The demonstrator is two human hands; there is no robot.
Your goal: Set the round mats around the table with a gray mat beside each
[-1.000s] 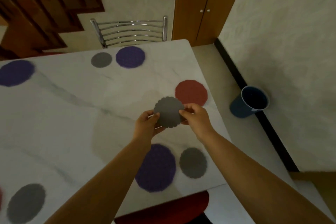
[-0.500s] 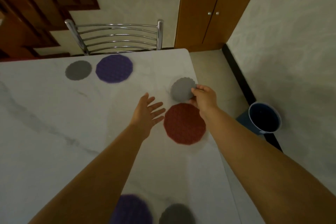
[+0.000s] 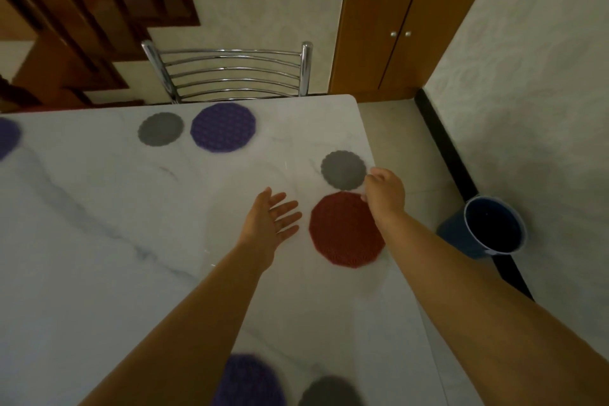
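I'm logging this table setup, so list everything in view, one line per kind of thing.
Gray mats: three; one by the right edge, one at the far side, one blurred at the bottom.
Purple mats: three; far side, left edge, bottom.
Red mat: one, near the right edge.
Table: one, white marble.
Chair: one, chrome, behind the table.
Cabinet: one, wooden.
Bucket: one, blue, on the floor.
Left hand: open, empty.
Right hand: at the gray mat's edge.

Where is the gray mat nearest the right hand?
It lies flat on the table's right edge, just beyond the red mat, with the right hand at its rim.
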